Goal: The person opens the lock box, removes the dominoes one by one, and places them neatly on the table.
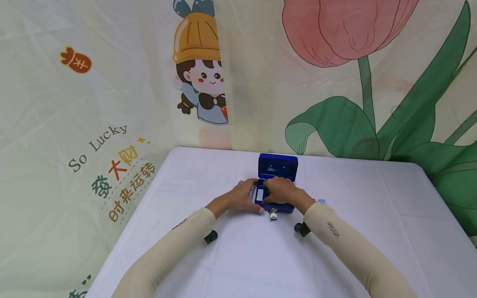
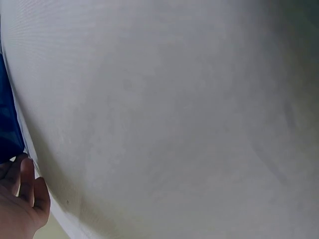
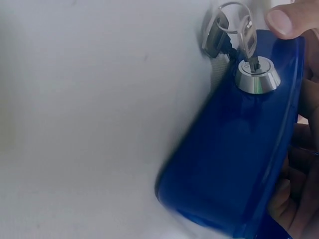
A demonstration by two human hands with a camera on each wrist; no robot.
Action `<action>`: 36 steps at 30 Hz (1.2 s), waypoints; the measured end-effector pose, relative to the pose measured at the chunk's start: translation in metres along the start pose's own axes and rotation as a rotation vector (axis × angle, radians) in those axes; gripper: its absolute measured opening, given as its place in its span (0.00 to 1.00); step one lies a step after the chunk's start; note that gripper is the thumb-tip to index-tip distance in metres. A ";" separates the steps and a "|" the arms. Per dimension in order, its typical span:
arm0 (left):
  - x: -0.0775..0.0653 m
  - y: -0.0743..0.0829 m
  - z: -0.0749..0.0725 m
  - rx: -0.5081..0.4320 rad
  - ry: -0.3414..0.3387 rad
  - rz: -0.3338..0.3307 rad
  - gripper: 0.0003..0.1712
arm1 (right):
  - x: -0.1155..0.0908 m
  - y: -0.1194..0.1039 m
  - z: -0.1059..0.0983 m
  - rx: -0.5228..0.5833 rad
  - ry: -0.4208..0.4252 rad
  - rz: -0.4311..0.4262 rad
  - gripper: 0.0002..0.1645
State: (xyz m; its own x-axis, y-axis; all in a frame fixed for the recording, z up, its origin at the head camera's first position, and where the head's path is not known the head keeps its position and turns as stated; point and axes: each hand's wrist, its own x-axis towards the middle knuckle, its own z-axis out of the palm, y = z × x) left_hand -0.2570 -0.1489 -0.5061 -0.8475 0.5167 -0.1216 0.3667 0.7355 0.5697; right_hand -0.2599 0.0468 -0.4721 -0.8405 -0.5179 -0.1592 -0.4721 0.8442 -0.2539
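A blue metal lockbox (image 1: 285,208) stands on the table, its lid (image 1: 278,165) raised at the back. Keys on a ring (image 3: 246,35) hang from the silver lock (image 3: 258,79) on its front; one key is in the lock. My left hand (image 1: 242,196) grips the box's left side, thumb at the front corner and fingers toward the back. Into the box reaches my right hand (image 1: 281,191) with bent fingers; the box walls and the hand hide what the fingertips touch. A white label (image 1: 259,194) shows inside, at the left.
A white cloth covers the table (image 1: 357,231). Beyond the right wrist lies a small light blue item (image 1: 321,201), partly hidden by the sleeve. Black wrist cameras (image 1: 302,229) hang under both forearms. A printed curtain (image 1: 257,82) stands behind the table's far edge.
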 end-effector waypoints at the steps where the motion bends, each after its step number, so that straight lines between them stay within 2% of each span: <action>1: 0.000 0.000 0.000 0.002 -0.001 -0.001 0.66 | 0.000 0.000 0.000 -0.002 0.000 0.002 0.31; 11: -0.003 0.001 0.000 -0.014 0.005 -0.007 0.66 | 0.005 -0.004 0.003 -0.005 0.006 -0.003 0.30; 23: -0.001 0.000 0.001 0.015 0.014 0.016 0.65 | 0.009 -0.007 0.005 0.003 0.023 -0.013 0.25; 36: -0.001 0.000 0.000 0.000 0.010 0.012 0.65 | 0.013 -0.005 0.008 0.012 0.023 -0.011 0.27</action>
State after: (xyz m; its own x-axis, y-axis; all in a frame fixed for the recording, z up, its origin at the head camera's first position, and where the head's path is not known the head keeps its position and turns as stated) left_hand -0.2563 -0.1489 -0.5060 -0.8471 0.5207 -0.1064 0.3766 0.7292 0.5713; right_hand -0.2667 0.0344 -0.4807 -0.8413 -0.5236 -0.1345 -0.4780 0.8367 -0.2672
